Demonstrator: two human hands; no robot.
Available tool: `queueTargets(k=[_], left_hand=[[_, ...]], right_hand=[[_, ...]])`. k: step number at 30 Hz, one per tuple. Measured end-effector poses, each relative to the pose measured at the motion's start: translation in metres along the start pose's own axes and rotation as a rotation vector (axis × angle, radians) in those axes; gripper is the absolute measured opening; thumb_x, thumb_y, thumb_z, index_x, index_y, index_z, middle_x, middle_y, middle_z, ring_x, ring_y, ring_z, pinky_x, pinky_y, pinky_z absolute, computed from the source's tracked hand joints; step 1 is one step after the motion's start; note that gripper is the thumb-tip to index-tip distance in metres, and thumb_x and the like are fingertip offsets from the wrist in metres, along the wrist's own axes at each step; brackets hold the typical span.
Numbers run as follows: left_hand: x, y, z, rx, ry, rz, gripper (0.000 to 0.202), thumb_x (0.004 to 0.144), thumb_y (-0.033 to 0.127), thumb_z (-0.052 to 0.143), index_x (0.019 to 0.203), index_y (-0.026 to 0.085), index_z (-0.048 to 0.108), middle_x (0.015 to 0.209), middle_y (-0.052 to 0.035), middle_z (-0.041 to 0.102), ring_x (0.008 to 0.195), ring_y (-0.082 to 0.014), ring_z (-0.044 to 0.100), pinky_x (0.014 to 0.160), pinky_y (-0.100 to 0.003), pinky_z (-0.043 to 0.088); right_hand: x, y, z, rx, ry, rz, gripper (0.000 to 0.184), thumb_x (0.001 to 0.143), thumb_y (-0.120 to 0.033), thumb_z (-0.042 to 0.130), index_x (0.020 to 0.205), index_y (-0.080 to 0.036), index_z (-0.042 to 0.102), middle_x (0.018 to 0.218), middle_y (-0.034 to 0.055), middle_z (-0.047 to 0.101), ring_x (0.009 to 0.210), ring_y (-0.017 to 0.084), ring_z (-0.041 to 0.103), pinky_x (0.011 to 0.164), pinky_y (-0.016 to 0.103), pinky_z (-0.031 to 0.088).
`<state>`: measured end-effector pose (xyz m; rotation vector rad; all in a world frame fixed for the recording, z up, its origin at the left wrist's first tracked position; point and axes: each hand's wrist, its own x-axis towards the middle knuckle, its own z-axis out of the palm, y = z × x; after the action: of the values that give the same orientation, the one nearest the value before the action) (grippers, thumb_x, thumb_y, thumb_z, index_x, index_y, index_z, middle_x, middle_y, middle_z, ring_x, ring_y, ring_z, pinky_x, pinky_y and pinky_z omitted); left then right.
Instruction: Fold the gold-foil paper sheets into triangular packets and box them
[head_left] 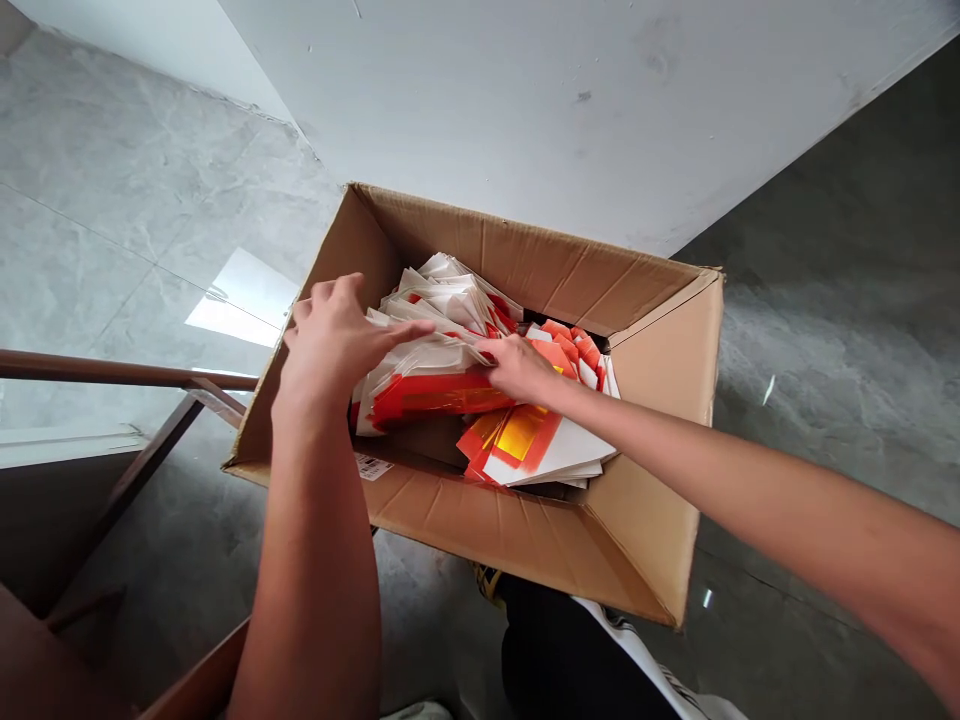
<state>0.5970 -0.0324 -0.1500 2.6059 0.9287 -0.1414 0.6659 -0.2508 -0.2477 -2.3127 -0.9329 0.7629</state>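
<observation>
Inside a cardboard box (525, 265) on the grey floor (825, 350), the left hand (330, 345) lies open across a bundle of red-and-white paper packets (427, 390) — the right hand (521, 368) presses the same bundle, gripping or not I cannot tell.

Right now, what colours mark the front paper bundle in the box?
The paper bundle: white, orange-red around a yellow patch; head view.

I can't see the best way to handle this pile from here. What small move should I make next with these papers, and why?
Probably slide your left hand under the edge of the white-and-red paper bundle before lifting. Its fingers only lie across the top, while your right hand rests on the bundle too. It sits among other stacks in the cardboard box, so a top-only grip might fan the sheets.
</observation>
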Motion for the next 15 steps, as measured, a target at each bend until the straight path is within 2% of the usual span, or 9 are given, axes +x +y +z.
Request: queueTargets(k=[2, 5, 7, 10, 13, 15], left_hand=[[-0.012, -0.004, 0.014, -0.021, 0.010, -0.084, 0.114, 0.069, 0.063, 0.089, 0.159, 0.027, 0.030, 0.159, -0.0152, 0.040, 0.153, -0.0462, 0.032, 0.120, -0.063, 0.036], [-0.035, -0.017, 0.043, -0.043, -0.065, -0.220, 0.134, 0.056, 0.047, 0.099, 0.161, 0.026, 0.019, 0.160, -0.0212, 0.035, 0.149, -0.0512, 0.037, 0.118, -0.066, 0.039], [-0.047, -0.028, 0.061, -0.039, -0.154, -0.268, 0.139, 0.050, 0.031, 0.101, 0.160, 0.024, 0.018, 0.158, -0.0245, 0.036, 0.145, -0.0512, 0.044, 0.116, -0.064, 0.041], [-0.053, -0.040, 0.072, -0.044, -0.239, -0.270, 0.125, 0.055, 0.018, 0.095, 0.157, 0.021, 0.023, 0.155, -0.0251, 0.039, 0.138, -0.0471, 0.054, 0.112, -0.057, 0.047], [-0.049, -0.043, 0.069, -0.036, -0.220, -0.236, 0.095, 0.067, 0.015, 0.085, 0.148, 0.022, 0.036, 0.152, -0.0204, 0.047, 0.130, -0.0430, 0.062, 0.108, -0.054, 0.051], [-0.044, -0.043, 0.065, -0.022, -0.192, -0.232, 0.071, 0.073, 0.015, 0.080, 0.136, 0.025, 0.047, 0.144, -0.0157, 0.057, 0.127, -0.0403, 0.064, 0.106, -0.052, 0.053]], right_hand=[[0.000, 0.002, 0.011, 0.049, -0.007, -0.009, 0.036, 0.090, -0.017, 0.061, 0.124, -0.024, 0.068, 0.112, 0.0041, 0.076, 0.102, 0.022, 0.069, 0.079, 0.027, 0.047], [0.004, 0.001, 0.020, 0.033, -0.069, -0.055, 0.061, 0.083, -0.038, 0.081, 0.138, -0.022, 0.059, 0.128, 0.0093, 0.071, 0.116, 0.027, 0.066, 0.091, 0.033, 0.050], [0.008, -0.003, 0.023, -0.024, -0.138, -0.085, 0.072, 0.075, -0.044, 0.089, 0.137, -0.022, 0.059, 0.131, 0.0116, 0.068, 0.117, 0.029, 0.066, 0.093, 0.035, 0.051], [0.015, -0.008, 0.032, -0.128, -0.174, -0.105, 0.074, 0.071, -0.037, 0.091, 0.137, -0.024, 0.060, 0.138, 0.0136, 0.062, 0.123, 0.031, 0.063, 0.097, 0.038, 0.052], [0.021, -0.011, 0.041, -0.153, -0.104, -0.079, 0.067, 0.073, -0.026, 0.086, 0.135, -0.024, 0.062, 0.147, 0.0141, 0.054, 0.135, 0.031, 0.055, 0.105, 0.038, 0.048], [0.024, -0.011, 0.043, -0.128, -0.113, -0.056, 0.063, 0.072, -0.027, 0.086, 0.132, -0.023, 0.064, 0.140, 0.0123, 0.060, 0.129, 0.029, 0.060, 0.101, 0.034, 0.050]])
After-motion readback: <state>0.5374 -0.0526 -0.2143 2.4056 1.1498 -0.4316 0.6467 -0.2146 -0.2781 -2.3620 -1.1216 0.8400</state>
